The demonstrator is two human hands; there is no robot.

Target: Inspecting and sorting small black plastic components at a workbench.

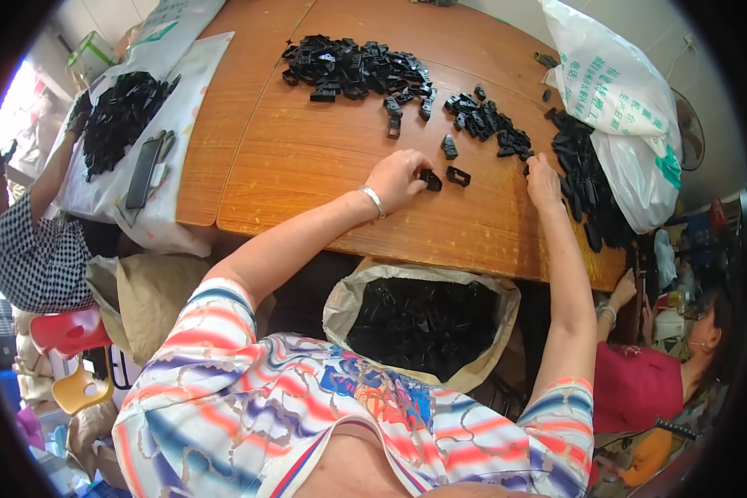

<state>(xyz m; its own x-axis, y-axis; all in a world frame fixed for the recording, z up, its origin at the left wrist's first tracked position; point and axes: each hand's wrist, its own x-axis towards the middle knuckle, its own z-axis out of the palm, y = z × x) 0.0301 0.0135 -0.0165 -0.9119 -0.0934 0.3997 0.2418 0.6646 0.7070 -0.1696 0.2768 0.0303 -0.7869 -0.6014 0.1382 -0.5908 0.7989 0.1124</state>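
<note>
My left hand (397, 181), with a bangle at the wrist, pinches a black plastic part (431, 180) just above the wooden table. Beside it lies a frame-shaped black part (458, 175) with an opening through it. Another black part (449, 147) lies a little farther off. My right hand (543, 183) is closed at the near end of a row of small black parts (483, 118), with a small dark piece at its fingertips, mostly hidden by the fingers. To its right spreads a heap of long black parts (583, 170).
A big pile of black parts (361, 68) covers the table's far middle. A white plastic sack (618, 108) stands at the right. Below the near edge, a paper sack (340, 311) holds many black parts. Co-workers sit left (37, 257) and right (639, 386).
</note>
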